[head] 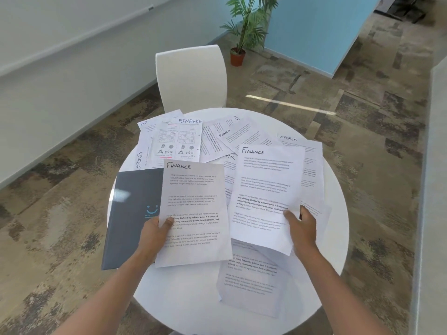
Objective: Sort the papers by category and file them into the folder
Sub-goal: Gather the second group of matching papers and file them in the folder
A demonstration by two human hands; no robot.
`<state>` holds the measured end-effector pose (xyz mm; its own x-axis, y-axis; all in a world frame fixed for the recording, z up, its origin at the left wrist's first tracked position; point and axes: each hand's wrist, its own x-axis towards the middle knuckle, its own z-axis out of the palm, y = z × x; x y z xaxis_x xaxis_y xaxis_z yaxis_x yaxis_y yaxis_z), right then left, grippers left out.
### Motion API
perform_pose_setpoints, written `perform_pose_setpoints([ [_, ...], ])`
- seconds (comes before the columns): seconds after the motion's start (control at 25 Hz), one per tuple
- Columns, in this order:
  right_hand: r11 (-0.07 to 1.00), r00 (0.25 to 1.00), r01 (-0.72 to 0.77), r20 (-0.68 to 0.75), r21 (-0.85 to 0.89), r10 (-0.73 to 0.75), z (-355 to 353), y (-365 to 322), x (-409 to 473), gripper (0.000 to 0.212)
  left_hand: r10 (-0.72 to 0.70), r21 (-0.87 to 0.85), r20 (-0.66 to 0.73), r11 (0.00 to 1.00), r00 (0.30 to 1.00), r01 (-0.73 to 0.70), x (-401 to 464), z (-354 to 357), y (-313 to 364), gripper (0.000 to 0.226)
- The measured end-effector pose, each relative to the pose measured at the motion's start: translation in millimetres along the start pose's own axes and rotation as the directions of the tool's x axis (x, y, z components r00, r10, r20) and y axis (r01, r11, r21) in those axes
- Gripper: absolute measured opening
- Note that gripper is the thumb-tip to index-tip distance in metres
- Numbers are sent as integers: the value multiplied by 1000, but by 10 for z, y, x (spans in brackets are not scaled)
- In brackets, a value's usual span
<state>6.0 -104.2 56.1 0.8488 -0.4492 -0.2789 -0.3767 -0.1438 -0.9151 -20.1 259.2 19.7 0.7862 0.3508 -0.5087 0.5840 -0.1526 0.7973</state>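
Note:
My left hand (154, 234) grips the left edge of a sheet headed FINANCE (196, 201), held above the table. My right hand (301, 227) pinches the lower right part of a second FINANCE sheet (263, 184), lifted beside the first. A dark grey folder (131, 213) lies shut at the table's left, partly under the left sheet. Several more papers are spread over the far half: a FINANCE sheet with tables (179, 141), HR sheets (145, 128), SPORTS sheets (300, 143). Another printed sheet (249, 284) lies near me, its heading hidden.
The round white table (331, 243) holds everything. A white chair (191, 78) stands at its far side. A potted plant (238, 54) stands on the patterned carpet beyond, by a blue wall.

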Motion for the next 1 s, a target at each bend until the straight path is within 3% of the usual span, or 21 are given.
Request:
perform_pose_setpoints([
  [0.16, 993, 997, 59, -64, 106, -53, -255, -96, 107, 15, -3, 22, -15, 1000, 1000, 3, -145, 112, -50, 14],
  [0.28, 968, 997, 16, -73, 249, 3, -443, -162, 238, 18, -26, 60, -30, 998, 999, 28, -235, 131, -94, 15],
  [0.44, 985, 989, -51, 146, 165, 26, -432, -50, 101, 17, -19, 22, 75, 1000, 997, 17, -401, 229, -26, 14],
  [0.6, 989, 968, -122, 230, 88, 99, -319, 116, -105, 14, -9, -30, 189, 999, 982, 14, -580, 416, 144, 14],
  [0.76, 996, 953, -80, 290, -42, 89, -228, 134, -221, 8, 28, -104, 290, 995, 957, 3, -741, 544, 309, 12],
  [1.0, 996, 924, -6, 381, -94, 41, -187, 31, -270, 5, 76, -147, 400, 989, 913, -18, -857, 608, 417, 16],
])
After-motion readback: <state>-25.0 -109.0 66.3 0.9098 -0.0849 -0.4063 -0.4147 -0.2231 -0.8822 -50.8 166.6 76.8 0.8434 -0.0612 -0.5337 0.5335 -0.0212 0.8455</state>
